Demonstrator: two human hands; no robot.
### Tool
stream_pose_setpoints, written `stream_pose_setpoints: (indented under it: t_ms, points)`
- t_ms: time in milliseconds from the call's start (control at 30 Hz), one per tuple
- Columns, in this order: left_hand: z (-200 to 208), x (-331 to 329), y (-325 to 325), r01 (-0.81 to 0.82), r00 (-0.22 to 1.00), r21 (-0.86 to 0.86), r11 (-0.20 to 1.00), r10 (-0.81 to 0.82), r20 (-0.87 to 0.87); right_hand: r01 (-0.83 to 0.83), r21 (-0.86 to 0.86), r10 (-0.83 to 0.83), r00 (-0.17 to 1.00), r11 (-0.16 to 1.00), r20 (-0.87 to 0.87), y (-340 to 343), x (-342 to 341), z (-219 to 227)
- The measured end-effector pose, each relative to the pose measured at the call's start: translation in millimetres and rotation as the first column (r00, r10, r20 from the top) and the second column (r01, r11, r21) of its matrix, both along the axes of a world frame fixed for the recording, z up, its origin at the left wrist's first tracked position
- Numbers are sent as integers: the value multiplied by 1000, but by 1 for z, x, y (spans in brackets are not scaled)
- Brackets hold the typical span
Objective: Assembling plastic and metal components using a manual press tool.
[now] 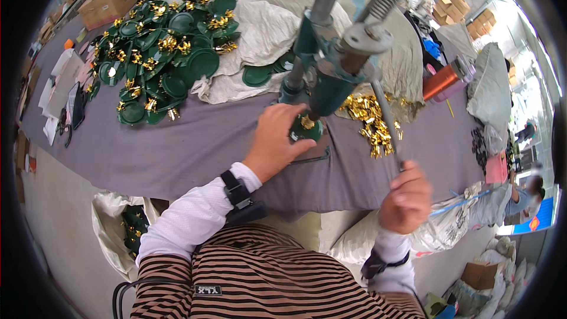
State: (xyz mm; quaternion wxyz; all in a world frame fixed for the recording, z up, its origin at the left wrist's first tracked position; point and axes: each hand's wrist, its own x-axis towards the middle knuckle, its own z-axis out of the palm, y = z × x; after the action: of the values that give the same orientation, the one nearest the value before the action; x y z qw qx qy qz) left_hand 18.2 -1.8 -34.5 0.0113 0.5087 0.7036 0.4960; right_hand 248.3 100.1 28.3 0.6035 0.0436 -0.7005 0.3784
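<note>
My left hand (273, 142) curves around a small green round piece (313, 133), thumb and fingers at its edge. The piece lies beneath the head of a green hand press (328, 91), and a gold bit shows on top of it. Fingers closed, my right hand (406, 199) grips the end of the press's metal lever (384, 109), which slants down toward me. Beside the press is a heap of shiny gold clips (372, 121). To the left spreads a large pile of green dish-shaped pieces (198, 64), many with gold clips attached.
Grey cloth (218, 142) covers the table. White woven sacks (260, 29) lie behind the press. An orange bottle (442, 81) stands at the right, a cardboard box (115, 0) at the far left. An open sack (115, 224) with green pieces sits below the table's left side.
</note>
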Motion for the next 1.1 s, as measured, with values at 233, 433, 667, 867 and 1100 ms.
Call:
stream_pose_setpoints:
  t_ms: [233,433,667,867,1100]
  points:
    - [-14,-1,27,7,994,-1,1000,-7,106,-156,17,155,985,988,78,24,-17,87]
    - [-7,-4,10,-21,954,30,999,11,299,15,-362,-4,1000,932,31,107,-181,199]
    - [-16,-80,-96,-1,998,-237,971,-14,-61,-90,-362,142,983,928,119,119,-206,196]
    - [28,-167,-56,-443,774,166,881,470,-424,-89,-352,135,985,932,108,120,-209,193]
    - [11,-148,-74,-155,853,-14,988,126,-507,-102,-324,148,981,940,122,132,-206,190]
